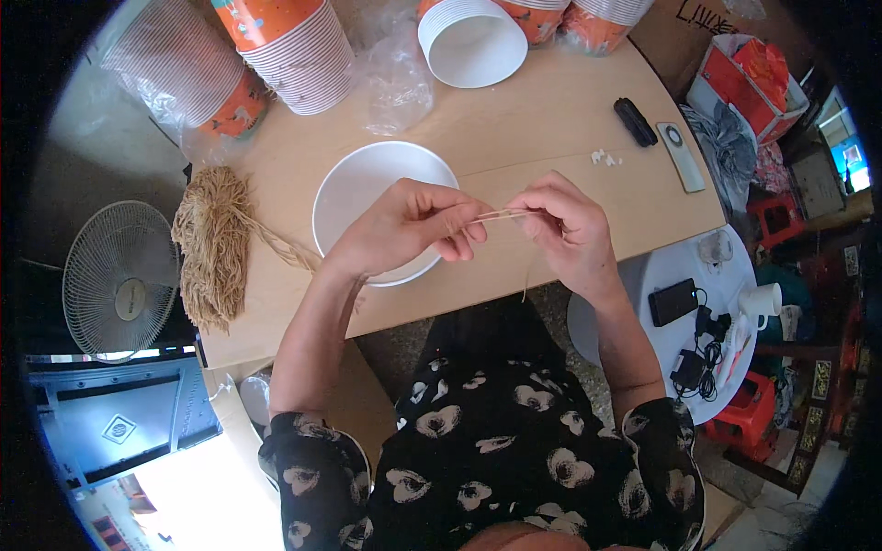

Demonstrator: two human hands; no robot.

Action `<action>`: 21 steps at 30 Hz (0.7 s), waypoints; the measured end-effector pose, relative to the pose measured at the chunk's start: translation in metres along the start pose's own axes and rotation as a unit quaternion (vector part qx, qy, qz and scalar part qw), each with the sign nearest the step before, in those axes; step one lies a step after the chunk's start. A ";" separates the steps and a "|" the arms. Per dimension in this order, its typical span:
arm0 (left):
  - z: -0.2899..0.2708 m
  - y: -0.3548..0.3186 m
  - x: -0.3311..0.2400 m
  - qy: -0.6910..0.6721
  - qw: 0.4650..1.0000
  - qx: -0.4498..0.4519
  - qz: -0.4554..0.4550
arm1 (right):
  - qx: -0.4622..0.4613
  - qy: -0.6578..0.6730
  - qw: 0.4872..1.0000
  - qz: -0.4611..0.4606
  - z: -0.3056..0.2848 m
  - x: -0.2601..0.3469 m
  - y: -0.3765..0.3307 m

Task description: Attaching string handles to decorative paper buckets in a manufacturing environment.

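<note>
My left hand (412, 222) and my right hand (571, 230) meet above the table's front half, both pinching thin tan strands (496, 217) stretched between them. A loose end of strand hangs below my right fingers. Under my left hand stands a round white bowl (367, 174), its inside partly hidden by that hand. To the left lies a thick bundle of tan, string-like strands (216, 248); several strands trail from it toward the bowl. I cannot make out whether the strands are string or a dried plant.
Stacked paper tubs (299, 69), white and orange, line the table's back beside a clear plastic bag (395, 83). At right are a black case (636, 121), a remote control (680, 156) and small white bits (606, 159). A fan (122, 280) stands left; a round side table (634, 275) holds cables.
</note>
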State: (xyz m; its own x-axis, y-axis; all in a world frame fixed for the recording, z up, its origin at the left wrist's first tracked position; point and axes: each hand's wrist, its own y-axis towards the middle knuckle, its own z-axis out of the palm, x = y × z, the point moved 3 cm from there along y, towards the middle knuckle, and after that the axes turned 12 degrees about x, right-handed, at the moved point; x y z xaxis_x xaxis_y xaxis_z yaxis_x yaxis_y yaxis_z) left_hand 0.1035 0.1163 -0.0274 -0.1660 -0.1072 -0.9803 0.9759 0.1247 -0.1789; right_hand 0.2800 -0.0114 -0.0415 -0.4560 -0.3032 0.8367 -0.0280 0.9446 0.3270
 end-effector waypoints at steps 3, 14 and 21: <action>-0.004 -0.001 0.000 -0.006 1.000 0.007 0.003 | -0.009 0.018 1.000 0.001 0.001 -0.001 0.000; 0.003 0.002 -0.003 0.004 0.999 -0.031 0.012 | -0.064 0.095 0.993 0.014 0.016 -0.020 0.008; 0.003 0.001 0.000 0.046 0.996 -0.069 0.037 | -0.031 0.008 0.999 0.007 0.018 -0.006 0.012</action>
State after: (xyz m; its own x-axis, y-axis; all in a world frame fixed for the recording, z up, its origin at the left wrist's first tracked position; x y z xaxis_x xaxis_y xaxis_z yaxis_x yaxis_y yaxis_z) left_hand 0.1047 0.1139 -0.0278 -0.1124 -0.0025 -0.9937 0.9584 0.2638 -0.1091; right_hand 0.2659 0.0041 -0.0504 -0.4421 -0.2915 0.8483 0.0333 0.9397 0.3403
